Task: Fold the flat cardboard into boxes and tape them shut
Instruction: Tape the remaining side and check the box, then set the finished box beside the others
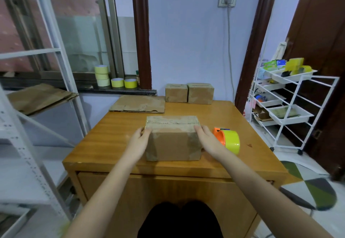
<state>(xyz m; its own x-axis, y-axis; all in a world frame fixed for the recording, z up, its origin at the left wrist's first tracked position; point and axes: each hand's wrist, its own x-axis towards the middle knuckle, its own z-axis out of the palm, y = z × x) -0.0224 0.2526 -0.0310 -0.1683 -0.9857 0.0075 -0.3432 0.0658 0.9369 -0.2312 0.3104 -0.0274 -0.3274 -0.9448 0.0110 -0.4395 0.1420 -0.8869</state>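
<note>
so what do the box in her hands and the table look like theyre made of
Box: brown cardboard, matte and scuffed, with a glossy strip along the top seam that looks like clear tape. Table: wood or wood veneer, orange-brown with visible grain and a slight sheen; which of the two cannot be told.

Home room: window sill [115, 90], storage cart [283, 96]

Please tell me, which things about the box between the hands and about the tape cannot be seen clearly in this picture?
- Box, head view: its bottom and far side are hidden by the box itself, so tape there cannot be checked.
- Left hand and right hand: the box corners hide some fingertips, so the grip is unclear.
- Tape dispenser: the right hand partly covers it; its blade is not visible.
- Finished boxes: seams too small and blurred.
</note>
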